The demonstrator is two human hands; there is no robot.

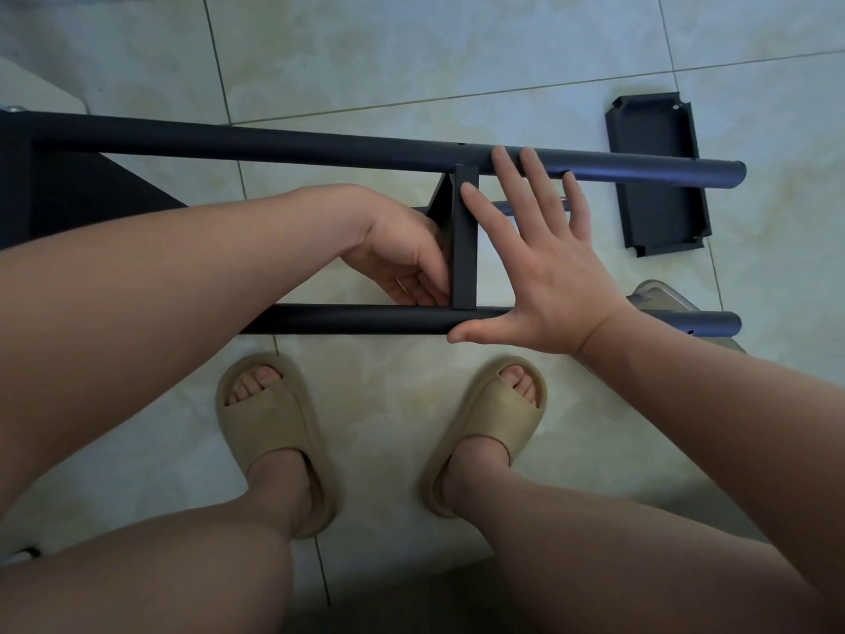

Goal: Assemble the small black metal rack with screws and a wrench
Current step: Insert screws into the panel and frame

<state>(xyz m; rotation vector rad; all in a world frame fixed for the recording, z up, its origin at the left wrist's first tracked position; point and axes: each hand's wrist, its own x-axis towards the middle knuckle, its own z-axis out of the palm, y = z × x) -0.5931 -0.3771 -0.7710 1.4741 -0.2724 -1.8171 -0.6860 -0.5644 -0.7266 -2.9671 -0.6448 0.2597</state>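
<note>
Rack (274, 146) lies on its side across the floor (411, 48), just before the feet. Right hand (544, 267), flat and spread, braces both tubes beside the shelf (464, 249), likely to line up holes. Left hand (402, 253) curls at the near joint; can't tell what it holds.

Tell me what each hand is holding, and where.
The left hand grips the shelf panel at its near end, by the near tube. The right hand holds nothing: it lies open and flat across the rack.

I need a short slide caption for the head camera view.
Right hand spread flat across two black tubes; left hand at the crosspiece.
</note>
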